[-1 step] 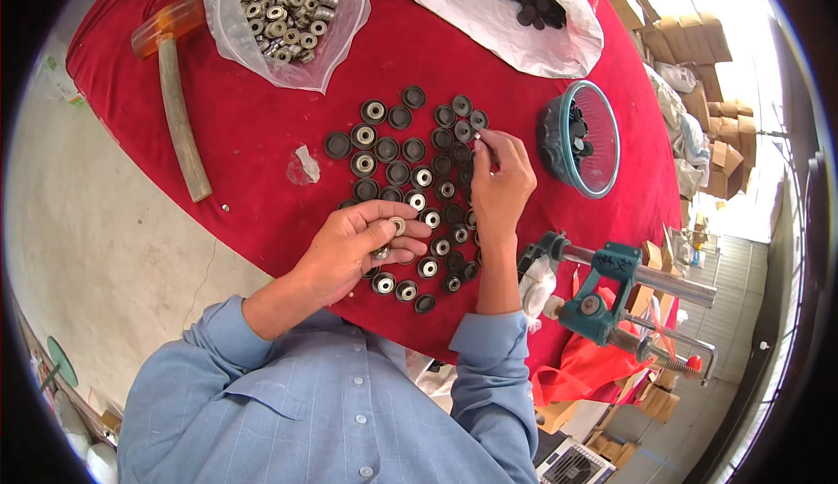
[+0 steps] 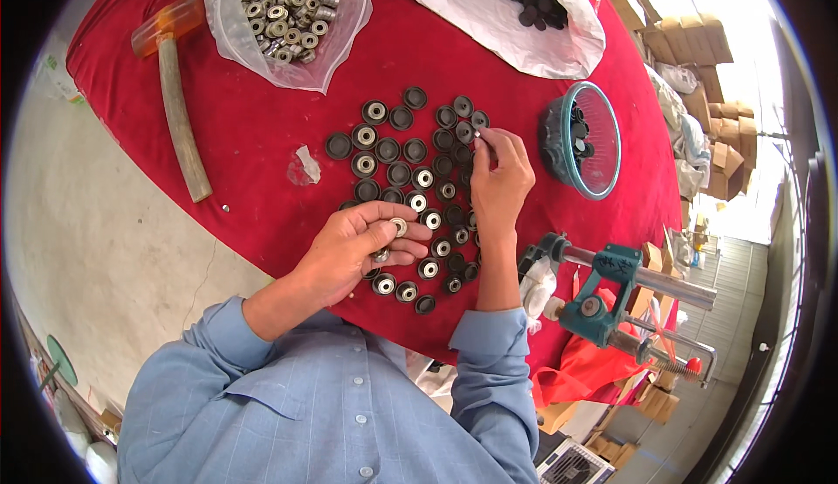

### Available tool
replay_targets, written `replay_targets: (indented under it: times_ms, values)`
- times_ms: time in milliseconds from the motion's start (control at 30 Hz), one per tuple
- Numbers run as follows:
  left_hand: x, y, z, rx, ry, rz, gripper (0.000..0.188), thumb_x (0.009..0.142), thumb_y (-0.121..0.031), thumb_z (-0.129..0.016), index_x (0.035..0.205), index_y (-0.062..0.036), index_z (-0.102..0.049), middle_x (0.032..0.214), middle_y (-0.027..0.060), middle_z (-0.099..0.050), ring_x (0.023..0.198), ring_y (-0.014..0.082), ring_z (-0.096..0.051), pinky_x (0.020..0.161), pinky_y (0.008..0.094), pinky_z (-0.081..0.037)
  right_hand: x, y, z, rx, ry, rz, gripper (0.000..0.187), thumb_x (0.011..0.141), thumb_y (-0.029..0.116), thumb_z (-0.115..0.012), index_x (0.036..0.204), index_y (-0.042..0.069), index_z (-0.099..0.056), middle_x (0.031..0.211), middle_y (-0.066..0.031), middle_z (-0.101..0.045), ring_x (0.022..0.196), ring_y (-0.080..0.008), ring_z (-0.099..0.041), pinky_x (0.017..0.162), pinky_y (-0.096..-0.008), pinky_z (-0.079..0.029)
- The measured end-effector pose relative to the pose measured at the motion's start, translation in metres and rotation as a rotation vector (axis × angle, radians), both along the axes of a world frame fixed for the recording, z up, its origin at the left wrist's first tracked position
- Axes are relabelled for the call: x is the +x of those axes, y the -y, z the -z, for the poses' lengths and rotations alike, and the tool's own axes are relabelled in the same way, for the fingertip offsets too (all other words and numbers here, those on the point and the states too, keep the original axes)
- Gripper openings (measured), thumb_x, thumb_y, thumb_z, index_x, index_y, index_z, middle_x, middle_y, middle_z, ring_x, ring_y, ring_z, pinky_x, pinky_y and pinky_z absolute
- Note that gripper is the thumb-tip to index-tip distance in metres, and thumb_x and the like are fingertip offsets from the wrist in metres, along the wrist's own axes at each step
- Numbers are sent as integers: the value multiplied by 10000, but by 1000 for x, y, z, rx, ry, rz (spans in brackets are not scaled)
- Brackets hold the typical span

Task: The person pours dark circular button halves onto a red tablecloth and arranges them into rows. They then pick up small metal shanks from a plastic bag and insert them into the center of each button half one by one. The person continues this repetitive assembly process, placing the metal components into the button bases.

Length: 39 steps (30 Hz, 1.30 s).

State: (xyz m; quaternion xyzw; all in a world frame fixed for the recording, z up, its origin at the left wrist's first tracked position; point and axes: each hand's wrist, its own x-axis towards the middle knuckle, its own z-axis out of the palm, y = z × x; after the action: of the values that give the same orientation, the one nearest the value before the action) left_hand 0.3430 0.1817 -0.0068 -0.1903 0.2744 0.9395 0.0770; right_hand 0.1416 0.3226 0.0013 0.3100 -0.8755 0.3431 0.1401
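My left hand, palm partly turned up, holds a silver ball bearing between thumb and fingers. A second bearing shows below the thumb, tucked into the same hand. Farther right, my right hand pinches a small shiny metal piece over the black round caps; fingertips hide most of it. Rows of these caps lie on the red cloth around both hands. Some, such as one cap, have no bearing in them, while others hold a bearing in the middle. My right wrist covers part of the rows.
A plastic bag of bearings and a white sack of black caps lie at the far side. A teal basket stands right, beyond a green clamp-like press. On the left lies a mallet with a wooden handle.
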Motion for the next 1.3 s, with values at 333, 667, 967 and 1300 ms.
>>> replay_targets:
  times_ms: [333,667,967,1300]
  values:
    - [4,6,-2,51,64,41,257,1151,-179,-562,1314,8,-629,1184,201,-767,943,188,-772,796,318,-639,-12,5,24,190,-133,-77,175,921,-15,-734,1093,4,-755,1115,-125,-733,1027,-349,-701,903,-454,-586]
    - [8,7,-2,33,51,6,245,1147,-201,-580,1278,-4,-644,1164,188,-777,916,176,-778,774,303,-639,10,1,18,331,-201,-85,359,863,-88,-652,1204,-41,-755,1149,-143,-718,1069,-350,-676,941,-458,-568]
    - [16,3,-11,-43,28,-6,219,1141,-203,-596,1243,-16,-646,1116,175,-791,888,172,-780,741,286,-623,15,2,23,403,-313,-42,427,826,-79,-651,1239,-29,-747,1207,-127,-721,1086,-346,-672,961,-480,-536]
    - [25,2,2,-163,16,-68,165,1107,-186,-662,1166,-34,-690,971,105,-781,754,119,-715,639,269,-562,68,-12,-38,-123,724,-205,238,983,126,-756,1193,21,-794,980,-80,-763,846,-155,-707,739,-322,-550]
